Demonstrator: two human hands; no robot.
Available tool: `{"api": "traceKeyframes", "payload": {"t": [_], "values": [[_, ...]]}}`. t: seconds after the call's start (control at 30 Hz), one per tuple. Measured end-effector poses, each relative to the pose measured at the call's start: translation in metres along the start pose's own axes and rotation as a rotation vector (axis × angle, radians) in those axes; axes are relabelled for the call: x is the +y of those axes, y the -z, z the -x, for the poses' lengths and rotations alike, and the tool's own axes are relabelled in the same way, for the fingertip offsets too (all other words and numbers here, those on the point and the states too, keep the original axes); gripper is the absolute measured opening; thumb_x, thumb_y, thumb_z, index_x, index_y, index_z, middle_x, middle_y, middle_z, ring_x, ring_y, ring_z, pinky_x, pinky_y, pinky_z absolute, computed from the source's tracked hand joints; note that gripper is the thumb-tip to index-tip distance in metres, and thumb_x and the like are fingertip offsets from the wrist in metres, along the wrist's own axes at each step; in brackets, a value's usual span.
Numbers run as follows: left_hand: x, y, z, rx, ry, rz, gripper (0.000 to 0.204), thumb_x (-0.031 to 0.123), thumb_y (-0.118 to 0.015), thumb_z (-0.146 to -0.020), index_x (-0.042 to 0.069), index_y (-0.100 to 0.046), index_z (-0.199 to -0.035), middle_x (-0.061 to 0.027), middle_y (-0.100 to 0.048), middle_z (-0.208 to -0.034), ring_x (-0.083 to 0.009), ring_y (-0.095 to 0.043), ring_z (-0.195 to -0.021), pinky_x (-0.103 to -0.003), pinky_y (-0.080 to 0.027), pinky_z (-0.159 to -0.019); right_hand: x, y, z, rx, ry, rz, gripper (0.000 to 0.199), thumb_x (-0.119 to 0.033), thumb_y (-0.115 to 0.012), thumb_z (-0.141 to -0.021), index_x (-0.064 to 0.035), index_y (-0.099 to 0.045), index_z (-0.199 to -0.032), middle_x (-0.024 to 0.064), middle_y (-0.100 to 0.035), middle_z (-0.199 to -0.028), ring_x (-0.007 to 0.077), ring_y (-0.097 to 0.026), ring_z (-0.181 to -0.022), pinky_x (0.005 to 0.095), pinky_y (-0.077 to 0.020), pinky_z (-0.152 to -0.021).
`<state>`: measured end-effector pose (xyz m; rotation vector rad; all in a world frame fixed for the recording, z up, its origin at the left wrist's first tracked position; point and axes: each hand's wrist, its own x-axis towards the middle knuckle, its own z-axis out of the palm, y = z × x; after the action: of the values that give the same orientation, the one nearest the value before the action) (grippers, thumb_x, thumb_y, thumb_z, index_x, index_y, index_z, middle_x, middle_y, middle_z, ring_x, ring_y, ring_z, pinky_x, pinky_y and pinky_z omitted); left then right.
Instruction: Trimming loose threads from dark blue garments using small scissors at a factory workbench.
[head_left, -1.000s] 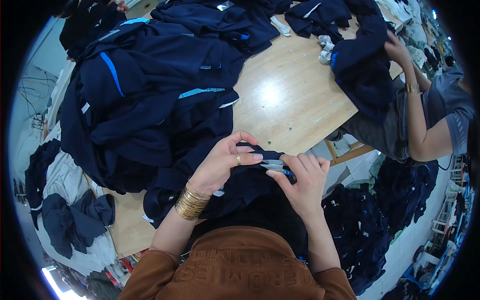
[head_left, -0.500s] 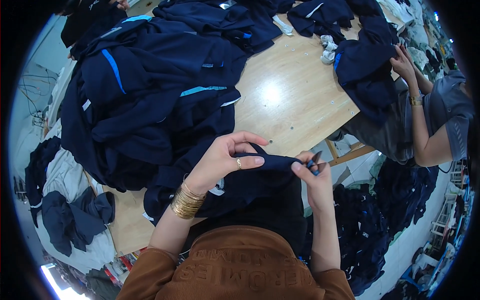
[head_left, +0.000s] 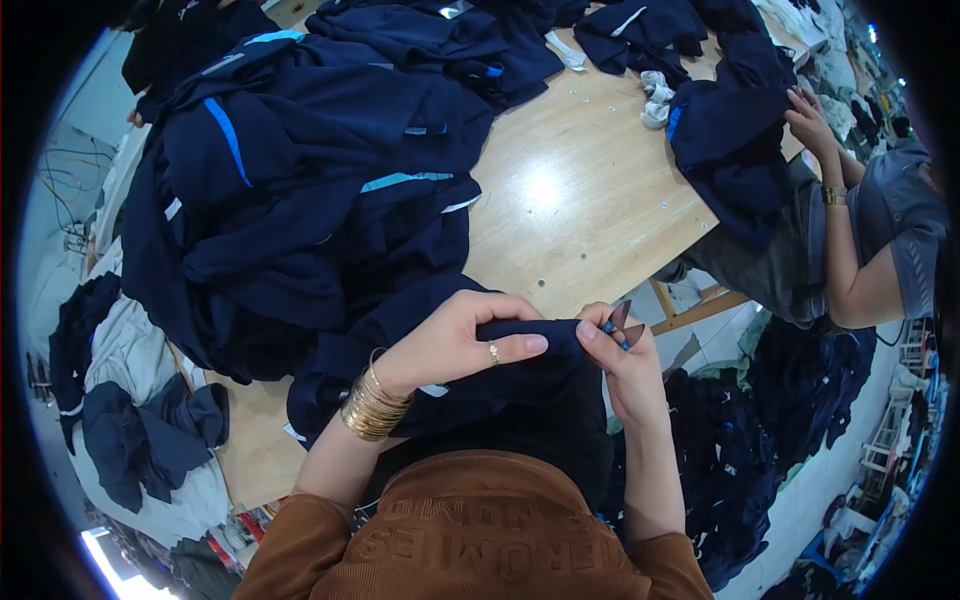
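A dark navy garment is stretched between my hands over my lap. My left hand, with a ring and several gold bangles, grips the garment's upper edge between thumb and fingers. To the right, my right hand pinches the edge with thumb and forefinger. Small thread snips with blue on them are tucked in that same hand, blades pointing up and to the right, away from the cloth. Part of the garment runs left under my left wrist toward the pile.
A large heap of navy garments covers the left of the wooden table. Across on the right, a co-worker's hands hold another navy garment. More dark garments lie low at my right. A crumpled white cloth lies near the far edge.
My hands have come closer together along the cloth's edge, the left one shifting slightly right and down. The snips have turned, their blades now showing more spread. The co-worker's hands moved slightly.
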<state>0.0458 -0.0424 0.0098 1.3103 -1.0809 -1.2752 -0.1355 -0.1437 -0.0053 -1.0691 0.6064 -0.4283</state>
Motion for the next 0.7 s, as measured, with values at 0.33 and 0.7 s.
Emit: {"api": "traceKeyframes", "payload": {"t": [0.33,0.7], "values": [[-0.004,-0.005,0.002,0.119,0.195,0.102,0.027,0.024,-0.063,-0.090,-0.003,-0.067,-0.092,0.0017,-0.061,-0.074,-0.0038,-0.049,-0.069,-0.020,-0.041,-0.067,0.003,-0.014,0.010,0.331,0.551,0.779,0.021,-0.008,-0.075,-0.072,-0.0061,-0.066,-0.092,0.0045,-0.054,-0.075,0.0181,-0.052,-0.070,0.0267,-0.0376,-0.062],[-0.007,-0.006,0.001,0.143,0.209,0.160,0.027,0.023,-0.064,-0.089,-0.003,-0.068,-0.092,0.0011,-0.064,-0.076,-0.0040,-0.051,-0.070,-0.020,-0.042,-0.068,0.018,-0.010,0.003,0.400,0.746,0.742,0.011,-0.004,-0.071,-0.076,-0.0048,-0.064,-0.085,0.0062,-0.057,-0.081,0.0168,-0.053,-0.068,0.0265,-0.0381,-0.061]]}}
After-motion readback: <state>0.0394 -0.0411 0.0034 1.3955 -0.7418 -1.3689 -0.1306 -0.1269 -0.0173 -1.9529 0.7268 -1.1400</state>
